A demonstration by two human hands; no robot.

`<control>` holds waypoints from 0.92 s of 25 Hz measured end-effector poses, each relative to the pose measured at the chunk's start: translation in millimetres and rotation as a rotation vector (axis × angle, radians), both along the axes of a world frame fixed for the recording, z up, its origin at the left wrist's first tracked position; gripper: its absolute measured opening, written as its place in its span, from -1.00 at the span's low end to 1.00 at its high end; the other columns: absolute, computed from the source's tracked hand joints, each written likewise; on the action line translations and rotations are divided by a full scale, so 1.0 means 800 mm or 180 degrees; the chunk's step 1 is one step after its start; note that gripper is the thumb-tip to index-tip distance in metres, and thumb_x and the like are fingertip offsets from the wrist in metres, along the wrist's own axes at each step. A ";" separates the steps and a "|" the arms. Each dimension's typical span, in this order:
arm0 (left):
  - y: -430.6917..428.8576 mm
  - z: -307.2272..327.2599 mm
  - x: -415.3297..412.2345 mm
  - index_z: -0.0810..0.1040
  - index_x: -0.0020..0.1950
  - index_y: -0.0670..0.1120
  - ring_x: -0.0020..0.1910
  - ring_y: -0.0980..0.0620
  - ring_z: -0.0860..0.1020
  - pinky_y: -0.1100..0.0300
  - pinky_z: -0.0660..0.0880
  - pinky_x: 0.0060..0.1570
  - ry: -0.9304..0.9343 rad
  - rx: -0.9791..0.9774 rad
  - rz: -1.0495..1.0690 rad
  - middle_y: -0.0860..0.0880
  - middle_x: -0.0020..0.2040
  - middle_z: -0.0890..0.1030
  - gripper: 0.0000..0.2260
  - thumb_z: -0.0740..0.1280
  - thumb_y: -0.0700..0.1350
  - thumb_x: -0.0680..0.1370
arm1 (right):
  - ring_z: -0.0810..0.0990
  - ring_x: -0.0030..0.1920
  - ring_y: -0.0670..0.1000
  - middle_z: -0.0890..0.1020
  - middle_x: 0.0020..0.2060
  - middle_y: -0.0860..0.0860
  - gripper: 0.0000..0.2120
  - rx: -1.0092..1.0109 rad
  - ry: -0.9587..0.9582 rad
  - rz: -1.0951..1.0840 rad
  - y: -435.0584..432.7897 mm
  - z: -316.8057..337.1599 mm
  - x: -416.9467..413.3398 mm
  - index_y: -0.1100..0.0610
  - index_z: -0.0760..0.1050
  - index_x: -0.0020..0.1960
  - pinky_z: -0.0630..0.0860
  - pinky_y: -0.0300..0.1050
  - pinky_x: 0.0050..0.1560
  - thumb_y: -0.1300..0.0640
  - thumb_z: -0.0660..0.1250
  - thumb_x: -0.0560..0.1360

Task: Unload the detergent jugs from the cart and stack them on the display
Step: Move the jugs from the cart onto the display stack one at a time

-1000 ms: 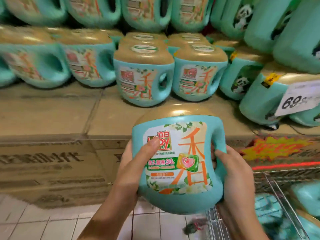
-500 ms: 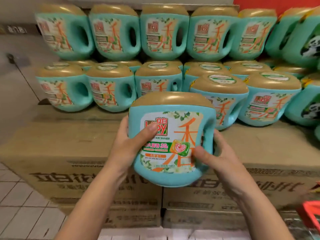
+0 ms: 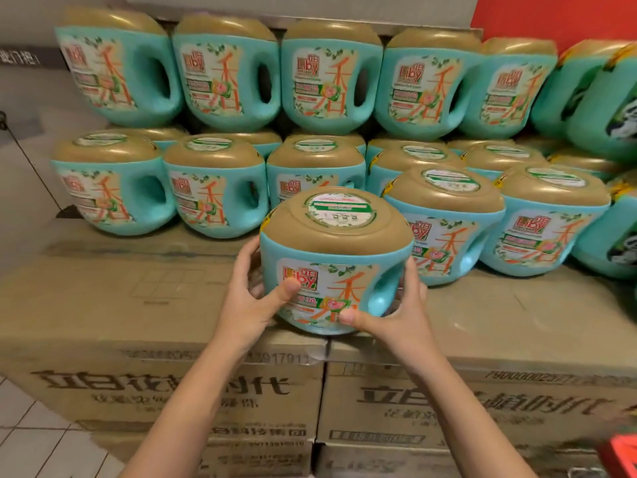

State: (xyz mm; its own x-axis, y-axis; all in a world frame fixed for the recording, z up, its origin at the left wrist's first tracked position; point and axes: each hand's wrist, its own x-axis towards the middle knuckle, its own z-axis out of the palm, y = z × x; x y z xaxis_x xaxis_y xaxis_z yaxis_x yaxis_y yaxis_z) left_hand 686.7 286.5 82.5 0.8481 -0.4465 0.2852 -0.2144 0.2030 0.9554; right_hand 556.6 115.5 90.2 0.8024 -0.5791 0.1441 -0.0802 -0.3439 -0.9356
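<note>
My left grip (image 3: 248, 301) was curled round the left side of the detergent jug (image 3: 331, 257), thumb laid across the front label and fingers wrapped out of sight behind it. My right grip (image 3: 396, 315) clasped the opposite side, by the handle opening, with the thumb pressed to the lower front of the jug and the fingers curved round its right flank. Both were closed only as far as the jug's width allowed, and the jug sat between them, upright, gold cap up, label facing me.

The jug's base was at the top of the cardboard cartons (image 3: 138, 305), near their front edge. I could not tell whether it was resting on them or held just clear.

Just beyond my right grip stood a neighbouring jug (image 3: 448, 215). It was very close to the one I held, and whether they touched was hidden. Behind the held jug ran a row of jugs (image 3: 213, 191), with an upper row (image 3: 224, 74) stacked on top of it. To the left of my left grip the carton top lay bare as far as its left edge, and bare carton also showed in front of my right grip. Below the cartons, on my left, was tiled floor (image 3: 31, 439).
</note>
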 end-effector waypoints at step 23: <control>-0.053 -0.037 0.044 0.10 0.40 0.17 0.34 0.21 0.34 -0.07 0.42 0.33 -0.0407 0.1021 0.0839 0.31 0.28 0.33 -0.13 0.58 -0.21 0.32 | 0.47 0.11 -0.07 0.50 0.17 0.00 -0.57 -0.0579 0.0116 -0.0655 -0.009 -0.039 0.069 0.13 0.37 0.38 0.40 -0.23 0.17 0.16 0.32 0.54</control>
